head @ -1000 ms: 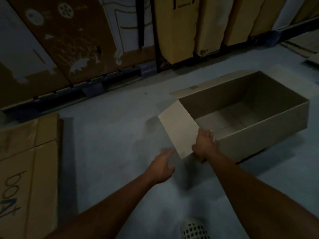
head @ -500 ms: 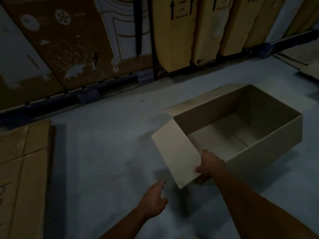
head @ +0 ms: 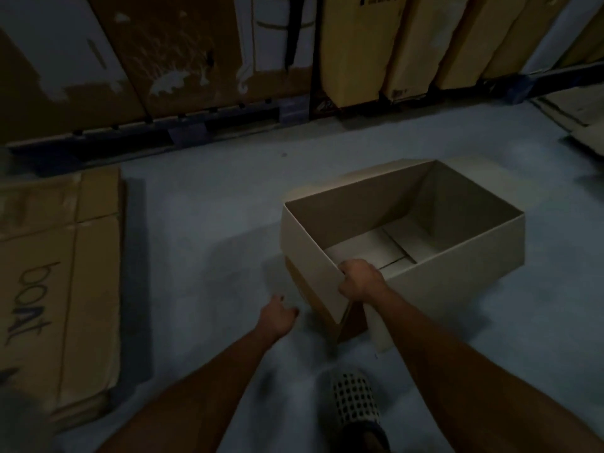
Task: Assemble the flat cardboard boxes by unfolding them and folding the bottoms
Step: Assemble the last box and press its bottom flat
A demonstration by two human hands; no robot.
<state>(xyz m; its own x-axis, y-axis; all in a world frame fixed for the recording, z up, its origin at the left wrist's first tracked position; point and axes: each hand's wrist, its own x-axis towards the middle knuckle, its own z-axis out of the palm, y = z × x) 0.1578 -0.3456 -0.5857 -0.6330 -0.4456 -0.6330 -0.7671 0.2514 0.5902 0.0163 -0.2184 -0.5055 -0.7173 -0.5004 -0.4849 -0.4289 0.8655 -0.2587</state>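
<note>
An opened brown cardboard box (head: pixel 457 273) stands on the pale floor, open side up, its bottom flaps folded flat inside. My right hand (head: pixel 359 284) grips the box's near corner, fingers curled over the rim where the near-left flap (head: pixel 310 256) meets the long side. That flap stands nearly upright against the box end. My left hand (head: pixel 277 317) hovers just left of the box's lower corner, fingers relaxed, holding nothing.
A stack of flat cardboard sheets (head: pixel 58 289) printed with dark lettering lies on the floor at left. Tall flattened boxes (head: pixel 359 44) lean along a dark rail at the back. More flat cardboard (head: pixel 581 116) lies at far right. My perforated shoe (head: pixel 354 400) is below.
The near-left flap, spread outward a second ago, has swung up against the box end. My right hand shifted to grip the corner rim. The box sits closer to me.
</note>
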